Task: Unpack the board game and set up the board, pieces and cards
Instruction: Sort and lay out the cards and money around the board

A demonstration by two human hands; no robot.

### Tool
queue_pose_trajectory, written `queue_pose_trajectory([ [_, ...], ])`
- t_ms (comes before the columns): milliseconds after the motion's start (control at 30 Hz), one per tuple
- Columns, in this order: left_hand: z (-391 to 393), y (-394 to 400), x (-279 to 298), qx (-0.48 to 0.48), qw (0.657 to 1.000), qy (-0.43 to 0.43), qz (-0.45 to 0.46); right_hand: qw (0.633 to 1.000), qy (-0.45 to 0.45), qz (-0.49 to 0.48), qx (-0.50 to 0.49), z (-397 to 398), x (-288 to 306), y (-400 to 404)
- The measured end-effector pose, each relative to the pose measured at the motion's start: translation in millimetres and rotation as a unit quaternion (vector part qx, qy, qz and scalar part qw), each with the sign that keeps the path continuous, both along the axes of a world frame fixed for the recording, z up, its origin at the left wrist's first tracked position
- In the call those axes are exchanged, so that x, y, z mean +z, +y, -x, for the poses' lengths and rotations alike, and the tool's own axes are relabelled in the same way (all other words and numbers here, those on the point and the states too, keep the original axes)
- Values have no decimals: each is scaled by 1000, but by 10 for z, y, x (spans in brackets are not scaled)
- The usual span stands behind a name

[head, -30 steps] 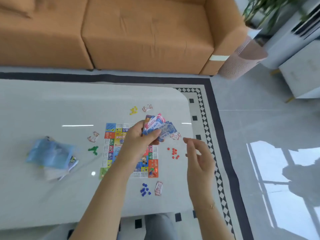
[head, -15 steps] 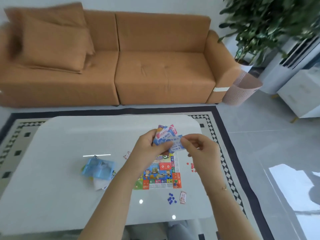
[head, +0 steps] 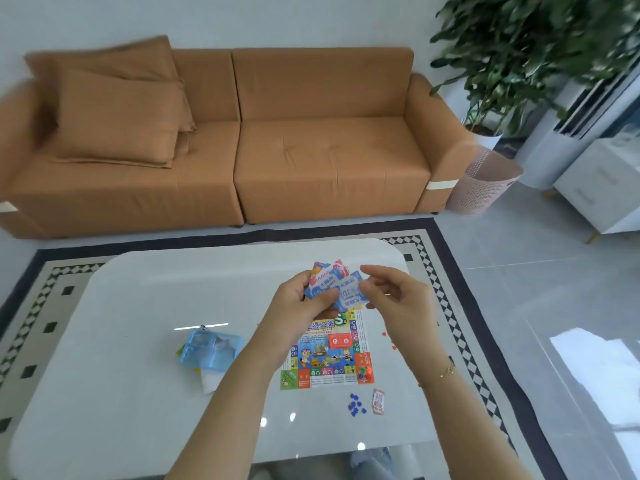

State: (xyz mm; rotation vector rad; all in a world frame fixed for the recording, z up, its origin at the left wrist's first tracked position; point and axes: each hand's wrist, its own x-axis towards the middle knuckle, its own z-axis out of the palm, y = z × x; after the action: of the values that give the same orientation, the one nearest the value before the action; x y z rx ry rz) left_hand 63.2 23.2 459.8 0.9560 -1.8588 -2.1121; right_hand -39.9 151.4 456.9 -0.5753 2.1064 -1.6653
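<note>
My left hand (head: pixel 300 303) holds a fan of small blue, pink and orange game cards (head: pixel 333 283) above the far edge of the board. My right hand (head: pixel 394 299) pinches the right-hand blue card (head: pixel 350 296) of that fan between thumb and forefinger. The colourful square board (head: pixel 329 355) lies flat on the white table (head: pixel 138 341) beneath my hands. Blue tokens (head: pixel 355 406) and one small card (head: pixel 378 402) lie just in front of the board. A few red tokens (head: pixel 388 340) show to the board's right.
A blue transparent pouch (head: pixel 211 348) lies on papers left of the board. An orange sofa (head: pixel 242 140) stands beyond the table. A pink basket (head: pixel 481 181), a potted plant (head: pixel 519 50) and white furniture (head: pixel 602 181) stand at the right. A patterned rug (head: pixel 450 306) surrounds the table.
The camera has tilted up, showing more of the sofa. My right hand has risen from beside the board to the card fan and taken hold of a blue card.
</note>
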Motion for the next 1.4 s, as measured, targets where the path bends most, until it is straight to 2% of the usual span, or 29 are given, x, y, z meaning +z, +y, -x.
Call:
queue_pose_trajectory([
  [200, 67, -39, 24, -3, 1000, 5, 16, 1000, -10, -2, 5, 94, 3, -3],
  [333, 134, -66, -2, -6, 1000, -2, 19, 999, -24, 17, -31, 132, -44, -37],
  [467, 255, -130, -95, 2, 1000, -20, 8, 983, -136, 90, -84, 229, -168, -23],
  [533, 354, -159, -196, 12, 999, -35, -14, 975, -177, 90, -102, 346, -348, 13],
  [700, 700, -86, -729, -5, 993, -81, -88, 981, -143, -125, -48, 799, -1406, 312],
  [833, 722, 46, -1493, -34, 988, -123, -87, 944, -133, -302, 9, 887, -2698, 668],
  [933, 712, 92, -1992, -27, 981, -165, -95, 915, -135, -375, 68, 842, -3543, 835],
  [1067, 878, -3, -2476, -31, 980, -181, -81, 876, -123, -440, 155, 835, -4274, 875],
  [1133, 1002, -53, -2718, -30, 981, -177, -78, 868, -98, -453, 179, 878, -4545, 873],
  [1333, 1141, -104, -3108, -11, 980, -170, -99, 886, 20, -417, 202, 832, -4884, 978],
  [1400, 1146, -83, -3122, -21, 979, -173, -105, 895, 31, -399, 196, 809, -4899, 1007],
])
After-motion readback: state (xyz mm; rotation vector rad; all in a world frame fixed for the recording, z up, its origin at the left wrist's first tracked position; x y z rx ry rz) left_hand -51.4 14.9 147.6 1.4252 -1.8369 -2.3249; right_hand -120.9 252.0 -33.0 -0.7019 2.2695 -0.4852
